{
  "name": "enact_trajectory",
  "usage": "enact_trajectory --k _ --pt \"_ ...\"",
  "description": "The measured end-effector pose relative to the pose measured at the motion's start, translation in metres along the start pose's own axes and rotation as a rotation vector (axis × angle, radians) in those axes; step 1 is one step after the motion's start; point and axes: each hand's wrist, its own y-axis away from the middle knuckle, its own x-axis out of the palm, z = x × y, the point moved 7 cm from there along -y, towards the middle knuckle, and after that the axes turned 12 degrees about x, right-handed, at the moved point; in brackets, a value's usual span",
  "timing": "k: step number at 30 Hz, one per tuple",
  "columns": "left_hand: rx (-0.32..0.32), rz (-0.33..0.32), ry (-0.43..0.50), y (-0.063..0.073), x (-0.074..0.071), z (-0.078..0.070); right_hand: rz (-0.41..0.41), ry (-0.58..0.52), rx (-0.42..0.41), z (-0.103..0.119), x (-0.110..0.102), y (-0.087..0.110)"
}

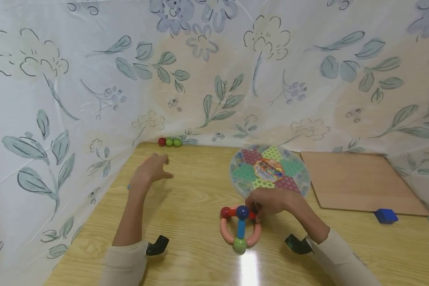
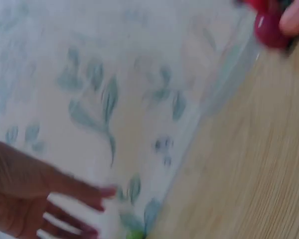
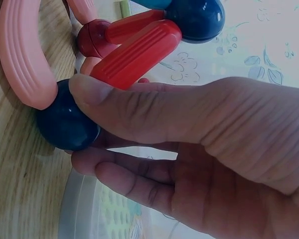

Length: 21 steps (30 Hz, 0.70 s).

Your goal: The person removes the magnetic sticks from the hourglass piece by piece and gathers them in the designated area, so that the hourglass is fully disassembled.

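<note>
My right hand (image 1: 271,201) pinches a dark blue ball (image 3: 67,117) at one corner of a ball-and-rod construction toy. Curved pink rods (image 1: 224,230) form its base, with a green ball (image 1: 240,244) at the front and a red ball (image 1: 225,212) at the left. A blue rod (image 1: 241,229) and red rods (image 3: 139,55) slope up to a raised dark blue ball (image 1: 242,212). Over the left side of the table my left hand (image 1: 151,171) reaches out, fingers spread and holding nothing. Small pieces, one of them blue (image 1: 129,186), are mostly hidden behind it.
Three balls, one red and two green (image 1: 169,142), lie in a row at the table's back left. A round star-patterned game board (image 1: 243,184) lies behind the toy. Farther right are a flat wooden board (image 1: 361,180) and a blue block (image 1: 386,215). Floral cloth (image 1: 214,79) hangs behind the table.
</note>
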Motion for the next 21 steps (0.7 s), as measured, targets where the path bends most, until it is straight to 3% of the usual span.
enact_trajectory --k 3,6,9,13,17,21 --pt "0.282 0.073 0.088 -0.009 0.013 -0.068 0.002 -0.002 0.001 0.000 -0.001 0.002" --pt "0.534 0.182 0.189 -0.008 0.033 -0.133 0.008 -0.015 0.005 0.001 -0.001 0.002" --pt "0.709 0.272 0.223 0.000 0.051 -0.178 0.011 -0.016 -0.009 0.002 -0.001 -0.001" --pt "0.814 0.309 0.140 0.006 0.067 -0.202 0.009 -0.018 -0.013 0.004 -0.001 -0.001" --pt "0.843 0.286 0.032 0.006 0.078 -0.212 0.019 -0.063 0.020 0.001 0.000 0.001" --pt "0.850 0.269 -0.005 0.007 0.083 -0.218 0.035 -0.079 0.010 0.001 0.002 0.001"
